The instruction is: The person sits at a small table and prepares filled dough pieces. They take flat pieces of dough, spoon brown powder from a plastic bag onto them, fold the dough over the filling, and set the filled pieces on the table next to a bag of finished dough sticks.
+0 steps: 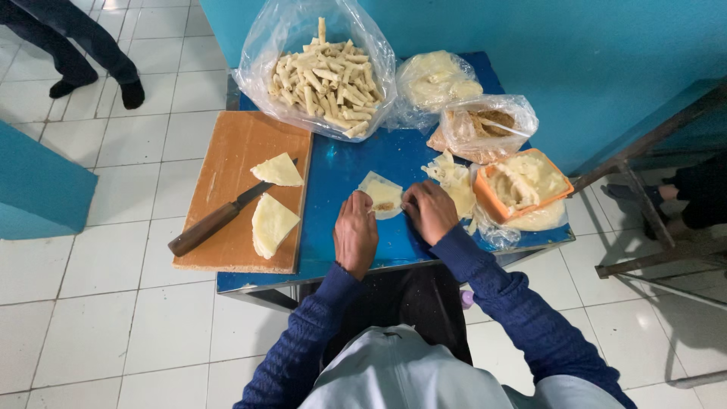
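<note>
Filling on the wrapper (pixel 381 194) is being pinched by fingers of both hands, left hand (pixel 355 233) and right hand (pixel 429 211), and may be squeezed out if overpressed.

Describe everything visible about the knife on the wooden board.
The knife has a dark brown wooden handle and a dark, narrow blade. It lies flat and diagonal on the wooden cutting board, handle toward the board's lower left, blade pointing up-right between two pale wedge-shaped wrapper pieces, its tip hidden against the upper one. Neither hand touches it.
</note>
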`<control>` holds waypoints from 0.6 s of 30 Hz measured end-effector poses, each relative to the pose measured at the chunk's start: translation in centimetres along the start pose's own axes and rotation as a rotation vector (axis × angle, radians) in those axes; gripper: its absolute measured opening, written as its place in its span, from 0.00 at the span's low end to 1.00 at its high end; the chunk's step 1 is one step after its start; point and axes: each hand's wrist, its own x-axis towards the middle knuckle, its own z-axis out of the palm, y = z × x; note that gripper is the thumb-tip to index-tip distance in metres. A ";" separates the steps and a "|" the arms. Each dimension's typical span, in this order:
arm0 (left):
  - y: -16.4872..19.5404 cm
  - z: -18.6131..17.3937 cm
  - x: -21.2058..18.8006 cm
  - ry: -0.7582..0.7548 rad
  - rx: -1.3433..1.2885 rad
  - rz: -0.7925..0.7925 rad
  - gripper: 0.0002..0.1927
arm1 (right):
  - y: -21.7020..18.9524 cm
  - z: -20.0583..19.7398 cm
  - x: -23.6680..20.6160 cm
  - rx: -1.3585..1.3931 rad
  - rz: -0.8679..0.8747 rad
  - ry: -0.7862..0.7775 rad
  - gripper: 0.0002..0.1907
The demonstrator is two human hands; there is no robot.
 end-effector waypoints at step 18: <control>-0.9 1.4 0.8 -0.018 -0.222 -0.016 0.16 | -1.6 -1.2 0.2 0.166 -0.139 -0.042 0.12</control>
